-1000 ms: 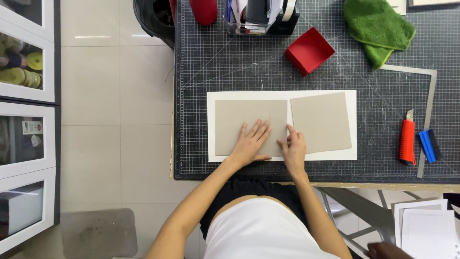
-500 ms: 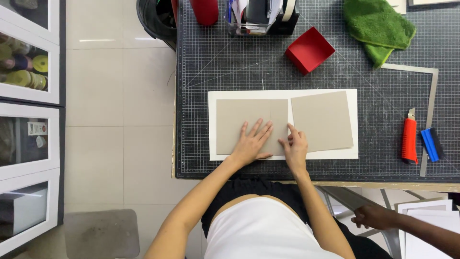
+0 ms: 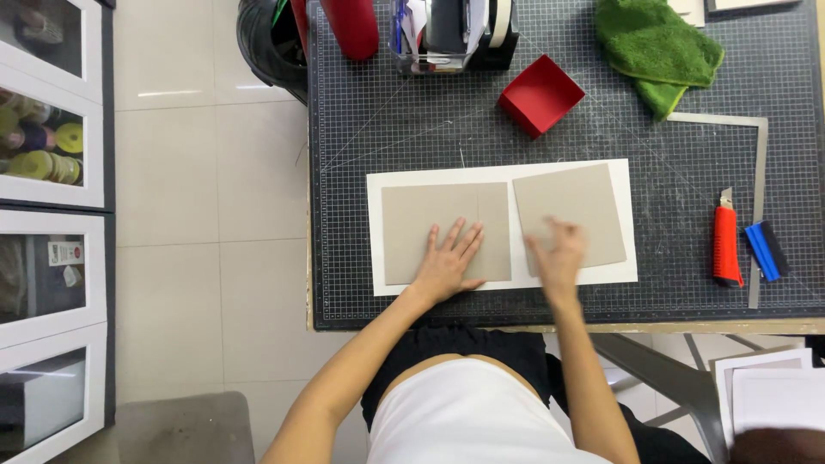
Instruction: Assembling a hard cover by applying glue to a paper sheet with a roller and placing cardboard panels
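Pale tiled floor (image 3: 172,172) is filling the left of the view, with white glass-fronted cabinets (image 3: 51,206) standing along its edge. A desk (image 3: 773,326) is sitting right of it, covered by a dark gridded cutting mat (image 3: 412,137). A white sheet (image 3: 374,232) is lying flat on the mat near the front edge. Two grey boards are resting on it: the left board (image 3: 421,223) lying square, the right board (image 3: 576,206) sitting slightly tilted, a narrow gap showing between them.

Left hand (image 3: 447,262) is lying open, fingers spread, pressing flat on the left board. Right hand (image 3: 559,253) is blurring over the lower corner of the right board, fingers loose; cannot tell whether it is touching.

A green cloth (image 3: 657,43) is lying at the far right. A red box (image 3: 541,93) is sitting beyond the sheet. A metal square (image 3: 756,172), a red knife (image 3: 726,245) and a blue scraper (image 3: 763,251) are lying well right of the sheet.
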